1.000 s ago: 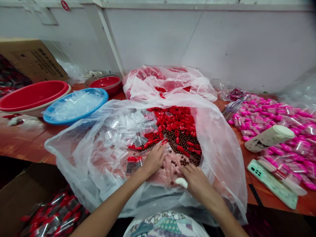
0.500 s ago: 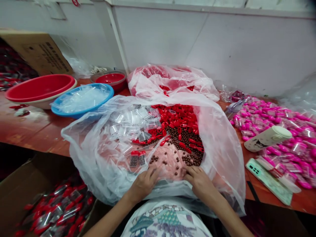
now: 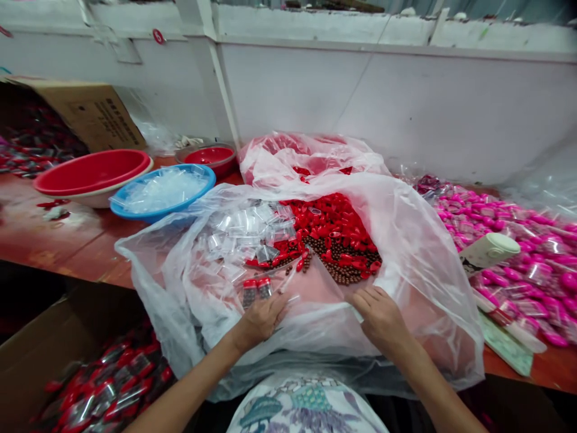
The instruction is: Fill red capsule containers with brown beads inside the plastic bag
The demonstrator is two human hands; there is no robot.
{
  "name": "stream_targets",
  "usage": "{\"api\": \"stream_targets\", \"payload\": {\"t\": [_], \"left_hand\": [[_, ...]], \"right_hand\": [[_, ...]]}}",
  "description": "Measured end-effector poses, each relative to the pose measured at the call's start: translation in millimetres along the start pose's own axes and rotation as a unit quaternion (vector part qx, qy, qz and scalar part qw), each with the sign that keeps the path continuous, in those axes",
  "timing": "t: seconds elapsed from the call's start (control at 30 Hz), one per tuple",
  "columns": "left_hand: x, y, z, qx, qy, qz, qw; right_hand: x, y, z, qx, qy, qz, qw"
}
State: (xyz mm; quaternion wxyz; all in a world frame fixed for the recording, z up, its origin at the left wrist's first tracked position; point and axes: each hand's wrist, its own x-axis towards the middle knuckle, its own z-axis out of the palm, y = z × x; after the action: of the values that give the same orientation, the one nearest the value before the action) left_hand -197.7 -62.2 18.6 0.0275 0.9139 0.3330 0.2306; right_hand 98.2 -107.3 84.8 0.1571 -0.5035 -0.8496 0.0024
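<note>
A large translucent plastic bag (image 3: pixel 424 252) lies spread out with its mouth wide. My left hand (image 3: pixel 262 317) pinches the near part of the sheet, fingers closed. On the other side, my right hand (image 3: pixel 380 317) grips the bag's near edge, and the plastic is pulled up between them. Inside are brown beads (image 3: pixel 343 273), a heap of small red plastic pieces (image 3: pixel 331 222) and clear little containers (image 3: pixel 238 225). Two red-topped containers with dark contents (image 3: pixel 256 290) lie side by side just beyond my left hand.
At the left stand a blue basin (image 3: pixel 130 211) of clear plastic pieces, a red basin (image 3: pixel 90 174) and a cardboard box (image 3: pixel 108 117). Pink pieces (image 3: pixel 536 264), a pale bottle (image 3: pixel 491 251) and a phone (image 3: pixel 507 349) lie right. A lower carton (image 3: pixel 40 337) holds red-and-clear items.
The near plastic has been lifted, and the loose beads near my hands have rolled away toward the pile. My hands have moved slightly apart. The camera has tilted up.
</note>
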Motion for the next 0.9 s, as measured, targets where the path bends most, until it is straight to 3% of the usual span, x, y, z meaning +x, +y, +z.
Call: {"api": "stream_targets", "payload": {"t": [0.1, 0.27, 0.33, 0.4, 0.53, 0.63, 0.77, 0.83, 0.9], "left_hand": [[8.3, -3.5, -17.5, -0.039, -0.024, -0.011, 0.999], [36.0, -7.0, -70.7, -0.125, -0.071, -0.073, 0.987], [44.4, -7.9, -86.9, -0.141, -0.104, -0.092, 0.98], [46.8, -8.2, -92.2, -0.142, -0.144, -0.103, 0.974], [36.5, -8.8, -77.6, -0.119, -0.238, -0.095, 0.959], [33.4, -9.8, -67.1, -0.131, -0.272, -0.099, 0.948], [60.6, -3.7, -57.0, -0.145, -0.264, -0.138, 0.944], [83.2, 5.7, -43.5, -0.166, -0.234, -0.156, 0.945], [102.6, 17.4, -22.4, -0.212, -0.205, -0.134, 0.946]], "right_hand": [[-1.1, -0.4, -6.1, 0.015, 0.008, 0.014, 1.0], [-9.7, -5.5, -14.8, 0.088, 0.026, 0.034, 0.995], [-12.6, -9.5, -13.3, 0.119, 0.009, 0.035, 0.992], [-14.7, -13.6, -6.8, 0.143, -0.025, 0.041, 0.989], [-16.0, -19.7, 10.3, 0.165, -0.124, 0.072, 0.976], [-14.1, -23.1, 14.3, 0.177, -0.182, 0.077, 0.964], [-7.8, -28.0, 12.8, 0.209, -0.224, 0.048, 0.951], [-4.1, -30.1, 14.1, 0.212, -0.24, 0.038, 0.946], [-1.5, -31.3, 16.9, 0.203, -0.254, 0.028, 0.945]]}}
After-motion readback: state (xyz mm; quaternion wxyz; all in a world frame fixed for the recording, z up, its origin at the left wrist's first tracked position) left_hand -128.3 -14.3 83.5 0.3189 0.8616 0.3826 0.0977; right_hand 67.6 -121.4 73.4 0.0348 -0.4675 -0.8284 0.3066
